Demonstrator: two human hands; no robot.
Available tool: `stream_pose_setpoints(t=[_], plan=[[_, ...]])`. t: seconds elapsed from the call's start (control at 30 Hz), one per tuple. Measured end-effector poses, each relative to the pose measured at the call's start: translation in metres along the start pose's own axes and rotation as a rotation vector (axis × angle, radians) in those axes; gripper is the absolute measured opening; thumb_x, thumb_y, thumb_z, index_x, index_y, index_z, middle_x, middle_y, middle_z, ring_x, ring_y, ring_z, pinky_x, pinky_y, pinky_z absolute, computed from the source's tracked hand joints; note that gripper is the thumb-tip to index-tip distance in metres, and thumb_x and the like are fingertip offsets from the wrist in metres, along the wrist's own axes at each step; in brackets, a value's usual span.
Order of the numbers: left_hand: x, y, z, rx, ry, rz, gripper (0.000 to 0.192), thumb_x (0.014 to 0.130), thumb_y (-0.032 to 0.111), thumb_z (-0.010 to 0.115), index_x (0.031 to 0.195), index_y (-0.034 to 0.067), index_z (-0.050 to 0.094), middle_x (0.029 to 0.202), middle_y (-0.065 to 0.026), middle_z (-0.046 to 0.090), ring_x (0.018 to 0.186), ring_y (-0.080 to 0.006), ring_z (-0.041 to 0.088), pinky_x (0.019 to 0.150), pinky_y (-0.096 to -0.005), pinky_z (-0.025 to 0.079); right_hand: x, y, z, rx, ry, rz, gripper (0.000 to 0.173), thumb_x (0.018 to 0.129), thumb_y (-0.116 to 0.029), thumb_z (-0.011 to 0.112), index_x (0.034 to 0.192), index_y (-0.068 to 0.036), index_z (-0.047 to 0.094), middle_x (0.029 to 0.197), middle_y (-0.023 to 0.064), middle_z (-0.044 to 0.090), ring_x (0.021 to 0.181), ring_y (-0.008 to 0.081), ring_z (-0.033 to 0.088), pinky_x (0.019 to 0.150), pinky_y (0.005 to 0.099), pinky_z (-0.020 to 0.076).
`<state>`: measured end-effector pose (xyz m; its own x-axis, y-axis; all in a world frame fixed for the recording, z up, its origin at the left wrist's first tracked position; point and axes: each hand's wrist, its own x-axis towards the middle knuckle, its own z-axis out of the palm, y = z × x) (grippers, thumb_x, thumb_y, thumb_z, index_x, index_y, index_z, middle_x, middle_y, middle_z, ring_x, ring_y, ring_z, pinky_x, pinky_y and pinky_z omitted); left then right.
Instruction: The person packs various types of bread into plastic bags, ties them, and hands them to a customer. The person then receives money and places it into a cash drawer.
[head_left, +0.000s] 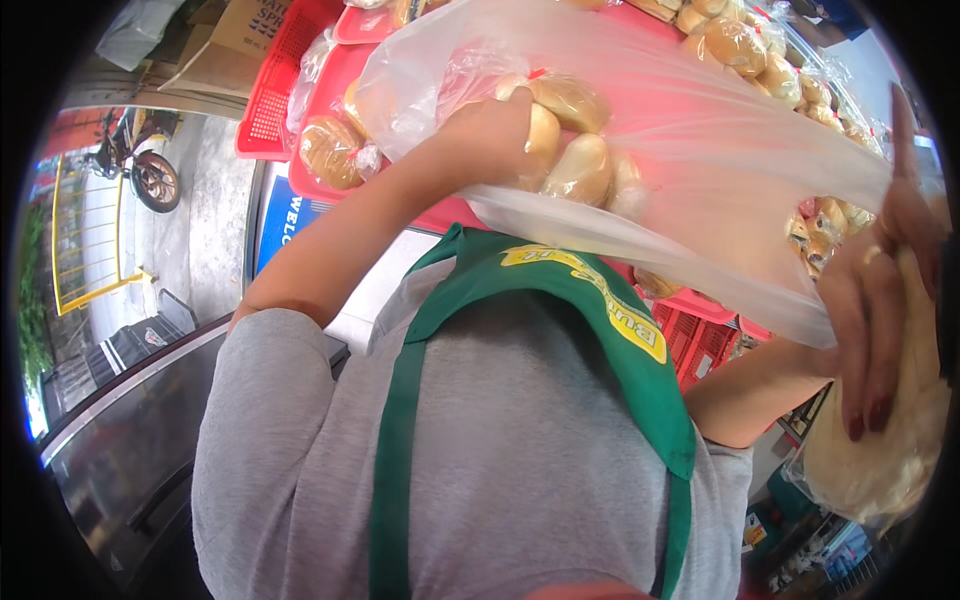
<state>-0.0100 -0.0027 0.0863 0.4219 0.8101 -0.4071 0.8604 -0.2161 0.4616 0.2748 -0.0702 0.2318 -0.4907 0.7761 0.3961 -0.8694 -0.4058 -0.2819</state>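
Note:
A large translucent plastic bag (690, 142) stretches across the red-pink surface before me. My left hand (491, 135) grips a clear-wrapped pack of bread rolls (577, 172) at the bag's left part. Whether that pack lies wholly inside the bag cannot be told. The bag's far end runs to my right hand (862, 300), near the right edge of view. One finger there points up while others curl down, apparently holding the plastic. Just below those fingers is a pale, plastic-wrapped thing (855, 469), partly cut off. A pack of sliced bread (330, 154) sits left of my left hand.
Wrapped bread rolls (739, 49) line the far right, with smaller dark-specked rolls (825, 232) nearer. A red plastic basket (270, 90) and a cardboard box (229, 49) stand at upper left. Beyond the blue mat (276, 225), a motorcycle (154, 180) and yellow barrier (90, 232) are outside.

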Motion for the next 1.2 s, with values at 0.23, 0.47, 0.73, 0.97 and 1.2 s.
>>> stream_pose_setpoints(t=[0.23, 0.47, 0.73, 0.97, 1.2], plan=[[-0.009, -0.013, 0.055, -0.063, 0.106, 0.148, 0.067, 0.085, 0.021, 0.063, 0.137, -0.008, 0.032, 0.104, -0.0294, 0.063, 0.1, -0.0419, 0.061, 0.087, -0.0461, 0.047, 0.009, 0.004, 0.005, -0.163, 0.095, 0.143, 0.091, 0.091, -0.008, 0.049, 0.144, -0.001, -0.025, 0.1, 0.0244, 0.045, 0.04, 0.0342, 0.05, 0.026, 0.0442, 0.0481], [-0.005, -0.074, 0.024, -0.011, 0.041, -0.061, 0.053, 0.083, 0.019, 0.061, 0.131, -0.001, 0.048, 0.118, -0.0247, 0.06, 0.11, -0.037, 0.058, 0.094, -0.0418, 0.045, 0.006, 0.014, 0.033, -0.468, 0.289, 0.18, 0.072, 0.097, -0.018, 0.042, 0.145, 0.006, -0.007, 0.091, 0.0129, 0.047, 0.031, 0.0281, 0.043, 0.023, 0.0371, 0.0379], [0.001, -0.043, 0.015, -0.374, -0.174, 0.107, 0.077, 0.062, 0.021, 0.076, 0.132, 0.006, 0.048, 0.118, -0.0181, 0.062, 0.111, -0.0299, 0.059, 0.097, -0.0358, 0.045, 0.008, 0.029, 0.036, -0.623, 0.286, 0.192, 0.072, 0.099, -0.023, 0.042, 0.145, 0.01, -0.002, 0.101, 0.0156, 0.052, 0.034, 0.0291, 0.048, 0.025, 0.0367, 0.0421], [0.005, -0.036, 0.044, -0.661, -0.008, 0.319, 0.084, 0.059, 0.021, 0.079, 0.134, 0.005, 0.045, 0.119, -0.0158, 0.061, 0.11, -0.0274, 0.059, 0.098, -0.0356, 0.044, 0.003, 0.027, 0.023, -0.565, 0.196, 0.132, 0.066, 0.098, -0.024, 0.046, 0.142, 0.009, 0.009, 0.104, 0.0157, 0.053, 0.048, 0.0279, 0.051, 0.039, 0.0369, 0.044], [-0.014, -0.011, 0.015, -0.034, 0.062, -0.067, 0.068, 0.073, 0.011, 0.067, 0.135, 0.004, 0.04, 0.12, -0.021, 0.058, 0.113, -0.0361, 0.056, 0.098, -0.0394, 0.044, 0.007, 0.021, 0.015, -0.525, 0.164, 0.09, 0.059, 0.096, -0.024, 0.049, 0.138, 0.008, 0.021, 0.106, 0.015, 0.055, 0.064, 0.026, 0.054, 0.055, 0.0369, 0.0459]])
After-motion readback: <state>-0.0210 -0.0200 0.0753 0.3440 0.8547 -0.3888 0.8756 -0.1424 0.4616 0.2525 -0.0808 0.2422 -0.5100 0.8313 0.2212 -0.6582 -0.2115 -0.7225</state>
